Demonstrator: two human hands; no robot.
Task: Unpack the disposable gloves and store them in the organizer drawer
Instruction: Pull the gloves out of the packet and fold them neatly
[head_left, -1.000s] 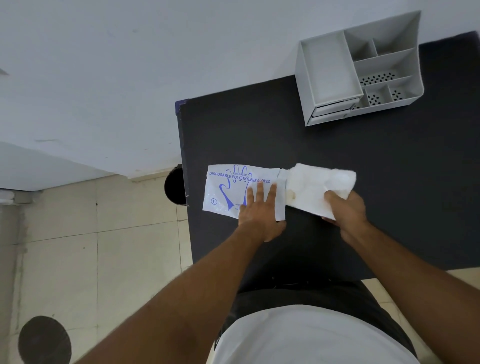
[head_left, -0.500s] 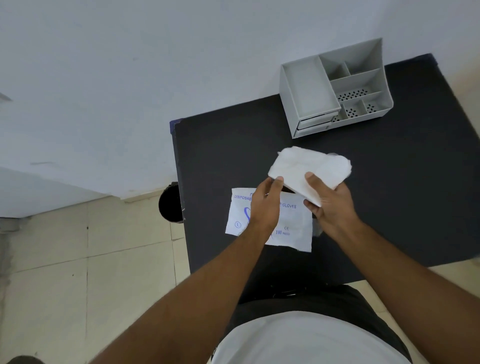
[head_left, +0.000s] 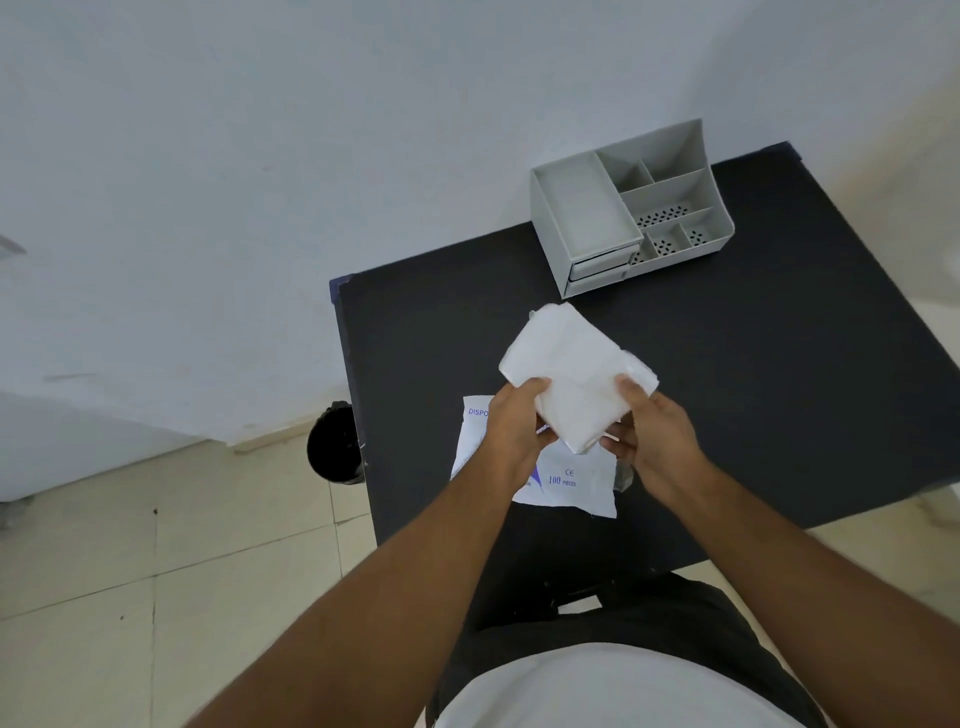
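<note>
A folded white stack of disposable gloves is lifted above the black table, held between both hands. My left hand grips its near-left edge and my right hand grips its near-right corner. Under my hands the flat white glove packet with blue print lies on the table, partly hidden by my left wrist. The grey organizer stands at the table's far side against the wall. Its two small drawers at the front left look pushed in.
A black round bin stands on the tiled floor just left of the table's left edge. The white wall runs behind the table. The organizer's open top compartments hold nothing visible.
The glove stack came fully out of the packet and rose off the table. My left hand left the packet and took hold of the stack beside my right hand.
</note>
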